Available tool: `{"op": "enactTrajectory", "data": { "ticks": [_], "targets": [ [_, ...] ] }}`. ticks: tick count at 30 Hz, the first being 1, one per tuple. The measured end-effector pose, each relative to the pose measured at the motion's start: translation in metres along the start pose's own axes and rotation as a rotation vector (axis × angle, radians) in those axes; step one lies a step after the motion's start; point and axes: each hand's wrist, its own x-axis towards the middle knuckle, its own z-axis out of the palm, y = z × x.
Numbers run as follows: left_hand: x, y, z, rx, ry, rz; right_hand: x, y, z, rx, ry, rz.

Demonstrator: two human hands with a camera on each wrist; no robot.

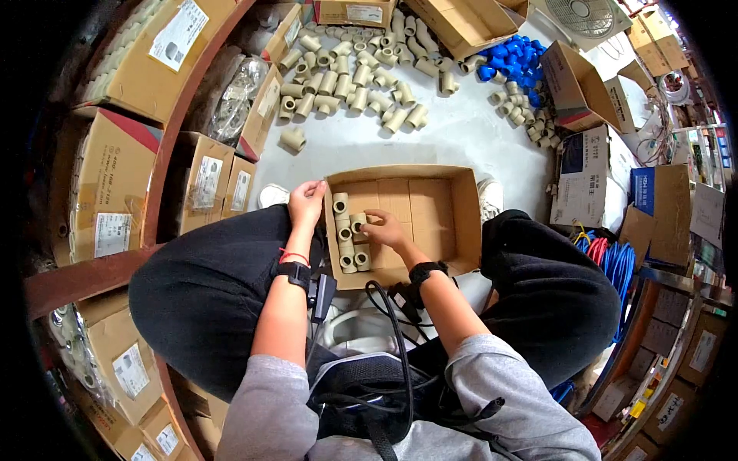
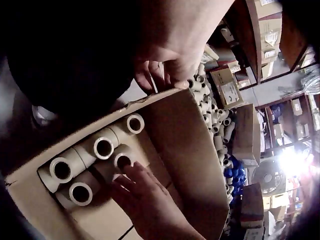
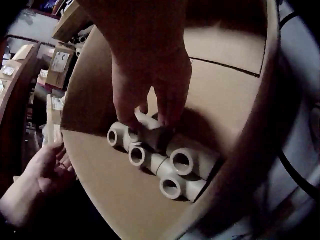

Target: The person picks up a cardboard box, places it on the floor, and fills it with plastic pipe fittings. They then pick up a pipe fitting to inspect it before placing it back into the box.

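Observation:
Inside the open cardboard box point(image 1: 440, 174), several beige pipe tees stand in two rows along the left wall, round openings up. My right hand point(image 1: 388, 230) reaches in and pinches a pipe tee point(image 1: 358, 220) at the far end of the shorter row; in the right wrist view the fingers point(image 3: 172, 107) come down on both sides of it. Beside it, the longer row includes a tee point(image 2: 104, 147) against the wall. My left hand point(image 1: 306, 206) is outside the box at the far left corner, a fingertip touching the rim and the other fingers loosely bent.
Loose beige fittings point(image 1: 361, 77) spread over the floor beyond the box, with a pile of blue fittings point(image 1: 513, 60) to their right. Shelves of cartons point(image 1: 115, 184) flank the left. At right stand a white carton point(image 1: 588, 177) and coiled blue cable point(image 1: 619, 265).

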Motion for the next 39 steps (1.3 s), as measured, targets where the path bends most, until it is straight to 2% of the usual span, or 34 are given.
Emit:
{"op": "enactTrajectory", "data": {
  "ticks": [2, 3, 15, 18, 21, 24, 27, 30, 34, 36, 39],
  "targets": [
    [-0.001, 0.002, 0.0, 0.023, 0.002, -0.007, -0.003, -0.002, 0.004, -0.086, 0.006, -0.044],
    [-0.001, 0.002, 0.001, 0.024, 0.006, -0.006, -0.003, -0.003, 0.006, -0.227, 0.03, -0.116],
    [0.0, 0.0, 0.001, 0.039, -0.017, 0.015, -0.009, -0.008, 0.0, -0.55, -0.091, -0.101],
    [0.002, -0.003, 0.002, 0.059, -0.009, 0.037, -0.007, -0.005, -0.001, -0.597, -0.089, -0.129],
    [0.001, -0.002, 0.003, 0.036, 0.033, 0.009, -0.006, -0.001, -0.002, -0.541, -0.109, -0.101],
    [0.0, -0.002, 0.003, -0.006, 0.024, 0.025, -0.003, 0.006, 0.0, -0.474, -0.073, -0.168],
    [-0.001, 0.002, 0.002, 0.035, 0.021, 0.006, -0.01, -0.004, -0.002, -0.462, -0.084, -0.106],
    [0.003, 0.018, -0.002, 0.005, 0.0, -0.123, -0.02, -0.032, -0.005, -0.608, 0.073, -0.189],
    [0.049, 0.008, 0.0, 0.178, -0.061, -0.057, -0.004, -0.075, -0.016, -0.491, 0.363, -0.46],
    [0.065, 0.015, 0.0, 0.276, -0.003, -0.041, 0.0, -0.105, -0.018, -0.395, 0.525, -0.53],
    [0.08, 0.038, -0.003, 0.411, 0.087, 0.043, 0.012, -0.137, -0.026, -0.36, 0.589, -0.524]
  ]
}}
